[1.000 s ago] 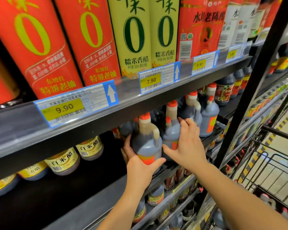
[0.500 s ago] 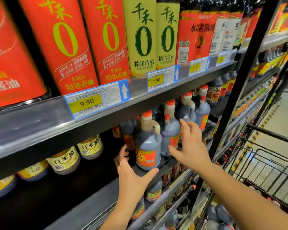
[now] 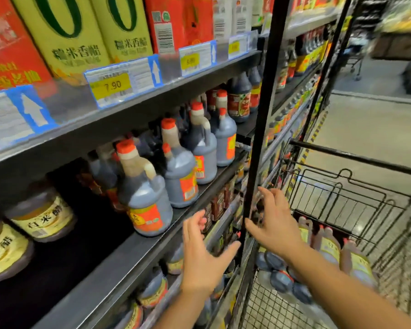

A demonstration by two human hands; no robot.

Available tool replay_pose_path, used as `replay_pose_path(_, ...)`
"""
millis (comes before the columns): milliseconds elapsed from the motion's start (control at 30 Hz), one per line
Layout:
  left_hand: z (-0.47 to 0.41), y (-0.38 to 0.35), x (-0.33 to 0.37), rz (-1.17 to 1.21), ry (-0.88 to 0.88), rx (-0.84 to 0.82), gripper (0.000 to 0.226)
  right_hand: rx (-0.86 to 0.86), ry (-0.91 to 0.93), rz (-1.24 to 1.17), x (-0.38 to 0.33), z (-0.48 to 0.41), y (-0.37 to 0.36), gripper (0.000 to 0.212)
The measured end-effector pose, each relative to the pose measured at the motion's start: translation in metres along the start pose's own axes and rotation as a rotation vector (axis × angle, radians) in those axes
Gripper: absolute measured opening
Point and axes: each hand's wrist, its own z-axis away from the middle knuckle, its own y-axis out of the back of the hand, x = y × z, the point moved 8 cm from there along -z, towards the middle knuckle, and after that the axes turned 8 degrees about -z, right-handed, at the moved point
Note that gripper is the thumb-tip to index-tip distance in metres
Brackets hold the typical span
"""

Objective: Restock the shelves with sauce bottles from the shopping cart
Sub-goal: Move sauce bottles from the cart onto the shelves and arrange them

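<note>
Bottle (image 3: 144, 198) upright — near shelf (image 3: 126, 264) edge

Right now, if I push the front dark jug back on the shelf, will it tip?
Probably not: the jug looks squat, wide-based and full, so likely heavy and steady. Its smooth plastic may slide on the shelf; push low.

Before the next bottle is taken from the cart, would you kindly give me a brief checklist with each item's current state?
1. Left hand empty: ok.
2. Right hand empty: ok.
3. Front jug upright on the shelf: ok.
4. Room on the shelf beside the front jug: ok.
5. Bottles available in the cart: ok.
6. Dark bottles in the cart match the shelf jugs: cannot tell.
</note>
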Motion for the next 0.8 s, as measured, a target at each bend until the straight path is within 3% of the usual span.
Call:
replay_pose_path(333,-0.024,-0.190,-0.023,-0.081,0.101,-0.382,0.085,-0.047,-0.376,-0.011,0.209,0.045,0.011,0.078)
replay_pose_path(533,-0.039,-0.298,-0.038,-0.174,0.138,-0.551,0.084,-0.115,-0.677,-0.001,0.336,0.081,0.006,0.088)
replay_pose_path(700,-0.043,-0.382,-0.049,-0.261,0.141,-0.707,0.088,-0.141,-0.960,-0.076,0.420,0.109,-0.008,0.077)
replay_pose_path(800,-0.039,-0.428,-0.062,-0.351,0.172,-0.792,0.086,-0.127,-1.085,-0.169,0.455,0.121,-0.024,0.088)
